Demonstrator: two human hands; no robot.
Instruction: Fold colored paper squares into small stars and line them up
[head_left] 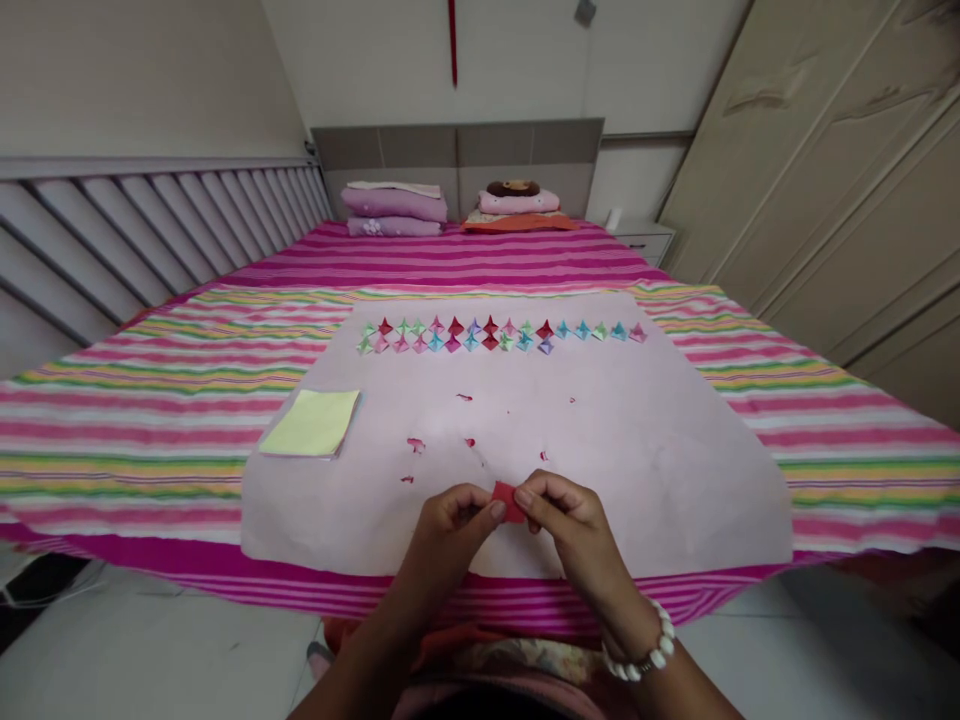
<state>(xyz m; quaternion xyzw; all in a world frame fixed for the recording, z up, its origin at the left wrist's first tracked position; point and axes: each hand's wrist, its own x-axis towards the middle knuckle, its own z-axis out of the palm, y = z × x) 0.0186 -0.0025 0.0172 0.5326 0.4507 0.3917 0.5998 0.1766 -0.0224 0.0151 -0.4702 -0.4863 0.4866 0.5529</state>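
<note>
As the left hand [451,522] and right hand [570,515] pinch opposite sides of the small, flat red paper piece [508,497] between their fingers, over the large pale-pink sheet [652,460], light, even pressure would probably keep its edges aligned without crumpling it.

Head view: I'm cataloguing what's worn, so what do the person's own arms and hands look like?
The left hand and right hand are ungloved, and no sleeves show on the arms. The right wrist wears a bracelet of chunky white beads; nothing shows on the left wrist.
</note>
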